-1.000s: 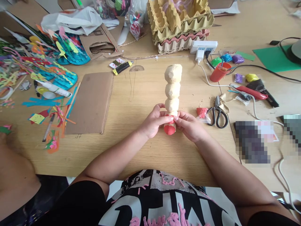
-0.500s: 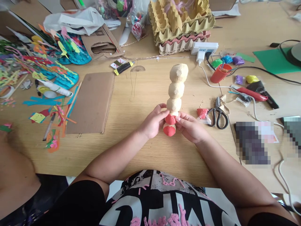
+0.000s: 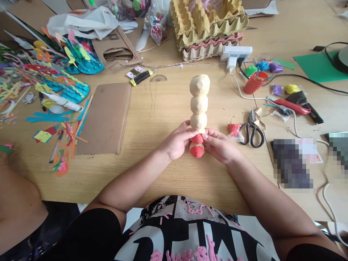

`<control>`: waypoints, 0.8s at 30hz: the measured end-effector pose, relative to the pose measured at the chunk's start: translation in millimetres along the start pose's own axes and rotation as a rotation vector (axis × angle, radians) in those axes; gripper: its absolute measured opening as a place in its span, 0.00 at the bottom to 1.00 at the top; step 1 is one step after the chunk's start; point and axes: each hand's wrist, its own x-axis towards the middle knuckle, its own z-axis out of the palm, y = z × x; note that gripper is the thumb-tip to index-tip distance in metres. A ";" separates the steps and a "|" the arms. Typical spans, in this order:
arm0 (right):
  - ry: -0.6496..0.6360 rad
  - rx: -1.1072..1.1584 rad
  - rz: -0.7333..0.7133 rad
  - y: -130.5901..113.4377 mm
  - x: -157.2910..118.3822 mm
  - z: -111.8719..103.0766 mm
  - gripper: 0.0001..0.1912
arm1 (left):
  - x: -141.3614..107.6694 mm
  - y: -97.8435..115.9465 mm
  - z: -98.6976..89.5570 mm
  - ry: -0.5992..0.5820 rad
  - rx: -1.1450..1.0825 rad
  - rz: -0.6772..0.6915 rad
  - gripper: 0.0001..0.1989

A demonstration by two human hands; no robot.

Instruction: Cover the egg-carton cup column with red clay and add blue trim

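Between my two hands is a pale, rough-textured stick of stacked round lobes (image 3: 199, 103), held near its lower end and pointing away from me. Red clay (image 3: 197, 151) covers parts of its two lowest lobes. My left hand (image 3: 177, 141) is closed round the left side, thumb on top by the upper red patch. From the right, my right hand (image 3: 219, 145) pinches the same spot with thumb and fingers. A packet of red clay (image 3: 234, 131) lies just right of my right hand, beside black-handled scissors (image 3: 252, 130).
Left lie a cardboard sheet (image 3: 104, 117), paper strips and a glue bottle (image 3: 65, 101). Egg trays (image 3: 209, 40) and a power strip (image 3: 237, 53) stand at the back. Right are a red cup (image 3: 254, 84), clay packets and a white cable. Another person's arm (image 3: 17, 195) rests at far left.
The far end of the lobed stick has swung slightly left, so it stands straighter. Both hands keep their hold in nearly the same place.
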 end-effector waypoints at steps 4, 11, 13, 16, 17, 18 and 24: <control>-0.037 0.009 0.002 -0.4 -0.1 -1.3 0.25 | -1.4 1.9 -0.6 -0.049 0.007 -0.017 0.29; -0.009 -0.008 0.031 -1.7 0.3 -0.5 0.29 | -1.2 1.4 2.7 -0.042 0.020 -0.027 0.27; -0.009 -0.018 0.035 -1.7 -0.1 0.4 0.29 | -2.0 1.2 3.9 -0.020 0.047 -0.038 0.26; -0.003 -0.008 0.033 -1.2 -0.3 1.1 0.28 | -3.5 1.6 3.9 0.000 0.080 -0.039 0.27; -0.004 0.000 0.034 -0.9 -0.3 1.0 0.28 | -3.8 1.8 3.6 -0.007 0.084 -0.035 0.27; -0.007 0.009 0.034 -0.4 0.0 0.8 0.27 | -4.1 1.9 3.4 -0.018 0.091 -0.031 0.27; -0.033 0.035 0.016 3.0 2.2 -1.9 0.26 | -5.0 2.0 7.2 -0.004 0.109 0.018 0.28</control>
